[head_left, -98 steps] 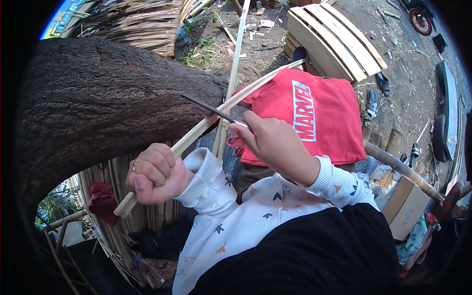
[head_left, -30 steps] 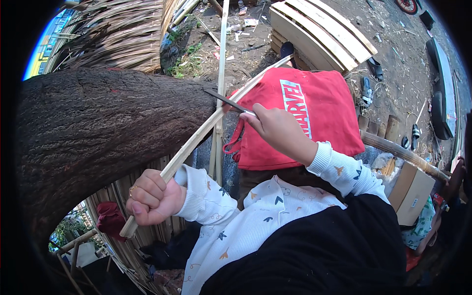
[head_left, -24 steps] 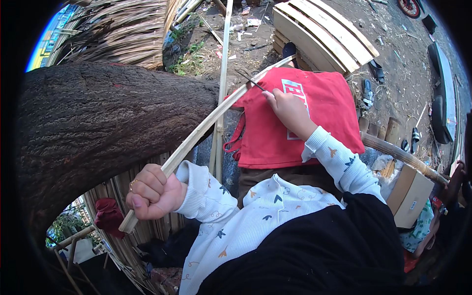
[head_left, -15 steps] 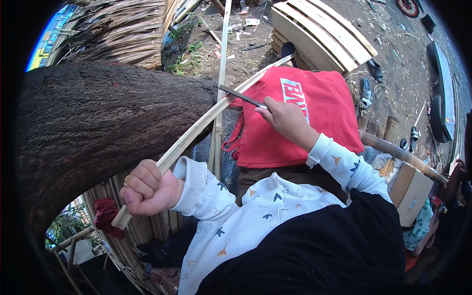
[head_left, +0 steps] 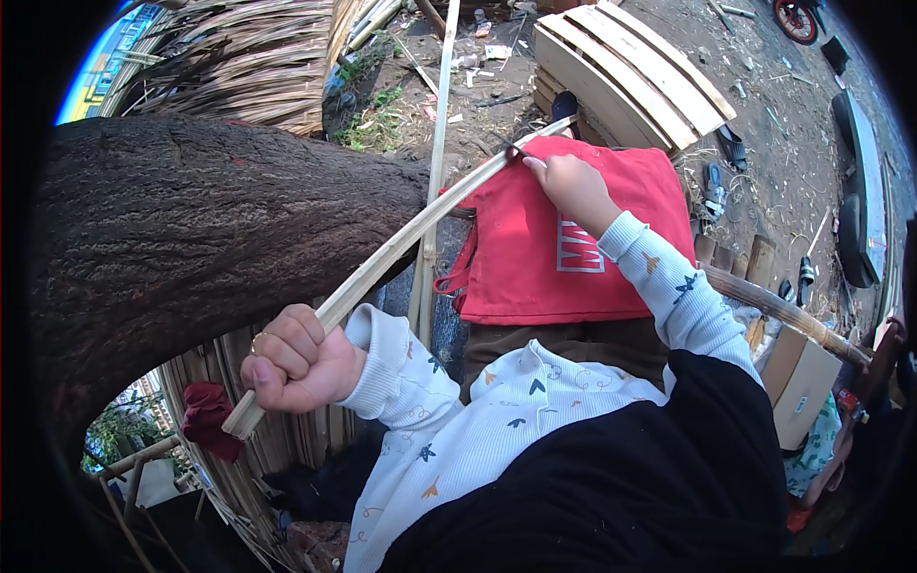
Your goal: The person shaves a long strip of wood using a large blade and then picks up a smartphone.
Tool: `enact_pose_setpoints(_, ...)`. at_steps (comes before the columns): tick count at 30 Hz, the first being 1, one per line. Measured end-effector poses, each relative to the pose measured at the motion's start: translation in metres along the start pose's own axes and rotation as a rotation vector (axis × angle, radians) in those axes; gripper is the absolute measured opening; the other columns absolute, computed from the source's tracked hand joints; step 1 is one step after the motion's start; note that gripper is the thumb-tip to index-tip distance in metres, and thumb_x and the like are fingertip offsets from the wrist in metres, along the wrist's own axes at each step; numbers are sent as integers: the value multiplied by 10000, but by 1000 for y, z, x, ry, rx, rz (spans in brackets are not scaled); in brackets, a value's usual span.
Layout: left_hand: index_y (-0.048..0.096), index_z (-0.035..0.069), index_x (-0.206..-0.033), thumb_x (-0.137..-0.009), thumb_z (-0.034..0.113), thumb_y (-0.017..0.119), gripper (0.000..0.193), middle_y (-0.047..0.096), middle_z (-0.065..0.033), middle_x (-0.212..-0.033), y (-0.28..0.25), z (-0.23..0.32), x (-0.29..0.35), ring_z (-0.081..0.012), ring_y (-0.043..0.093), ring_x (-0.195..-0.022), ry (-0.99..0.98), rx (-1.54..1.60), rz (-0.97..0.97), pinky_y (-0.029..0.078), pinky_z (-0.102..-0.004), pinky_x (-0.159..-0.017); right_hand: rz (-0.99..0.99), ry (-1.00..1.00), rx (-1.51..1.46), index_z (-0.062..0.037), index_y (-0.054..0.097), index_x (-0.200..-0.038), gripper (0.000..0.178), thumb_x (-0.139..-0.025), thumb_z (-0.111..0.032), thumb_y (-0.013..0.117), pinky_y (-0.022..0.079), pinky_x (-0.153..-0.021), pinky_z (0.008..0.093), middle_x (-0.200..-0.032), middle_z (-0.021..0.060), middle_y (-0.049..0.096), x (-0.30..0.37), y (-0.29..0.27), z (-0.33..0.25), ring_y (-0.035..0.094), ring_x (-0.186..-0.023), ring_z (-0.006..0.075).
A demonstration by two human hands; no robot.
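My left hand (head_left: 301,361) is closed round the near end of a long pale strip of split bamboo (head_left: 387,250). The strip slants up and away to the right, over the edge of a red cloth bag (head_left: 516,258) on my lap. My right hand (head_left: 571,191) grips a knife (head_left: 517,153) near the strip's far end. The dark blade meets or lies across the strip; its handle is mostly hidden in my fingers.
A thick tree trunk (head_left: 229,201) lies along the left. Another long strip (head_left: 441,115) runs away beyond my lap. Stacked pale wooden slats (head_left: 635,72) stand ahead, with sandals (head_left: 714,191) to their right. A bamboo pole (head_left: 783,301) and a cardboard box (head_left: 800,387) are at right.
My right hand and the knife have moved away from me along the strip, toward its far end. The red bag's cloth has shifted. My left hand keeps its hold on the near end.
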State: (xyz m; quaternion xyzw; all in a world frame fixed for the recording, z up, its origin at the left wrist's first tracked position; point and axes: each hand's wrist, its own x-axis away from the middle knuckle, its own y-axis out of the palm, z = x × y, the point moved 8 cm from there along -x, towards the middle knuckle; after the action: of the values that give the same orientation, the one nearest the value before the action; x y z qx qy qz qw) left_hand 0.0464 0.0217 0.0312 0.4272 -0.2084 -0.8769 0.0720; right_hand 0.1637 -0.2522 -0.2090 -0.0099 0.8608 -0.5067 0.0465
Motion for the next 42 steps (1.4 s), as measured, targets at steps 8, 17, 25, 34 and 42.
enact_pose_setpoints(8, 160, 171, -532, -816, 114, 405, 379, 169, 68, -400, -21, 13, -4, -41, 93, -343, 28, -200, 322, 108, -224, -356, -8, -324, 2, -40, 604, -643, 462, -849, -443, 513, 459, -463, 383, -560, 113, 568, -12, -16, -44, 578, -509, 270)
enact_pose_setpoints(17, 184, 167, -557, -837, 120, 402, 358, 138, 67, -417, -21, 5, 1, -49, 85, -356, 5, -282, 483, 94, -234, -368, 59, -259, 92, -48, 614, -666, 456, -859, -442, 491, 460, -485, 374, -597, 99, 583, -15, 6, -38, 589, -550, 271)
enact_pose_setpoints(25, 132, 171, -517, -827, 120, 400, 413, 165, 64, -402, -16, 7, -1, -44, 93, -341, 33, -130, 243, 101, -229, -355, -112, -348, -420, -19, 576, -725, 480, -889, -450, 443, 459, -495, 427, -563, 143, 560, 35, -56, -131, 587, -537, 318)
enact_pose_setpoints(34, 167, 167, -540, -822, 113, 394, 365, 151, 65, -406, -23, 3, -2, -44, 91, -346, 9, -167, 362, 94, -232, -362, 64, -197, 255, -50, 606, -690, 432, -883, -415, 477, 487, -446, 355, -609, 105, 589, 1, -17, -30, 611, -551, 250)
enact_pose_setpoints(42, 190, 165, -560, -832, 112, 393, 343, 148, 66, -419, -27, 5, -4, -46, 84, -359, 12, -217, 453, 93, -233, -370, -18, -271, 27, -33, 611, -671, 468, -857, -448, 502, 475, -493, 399, -570, 113, 568, -12, -18, -49, 600, -540, 279)
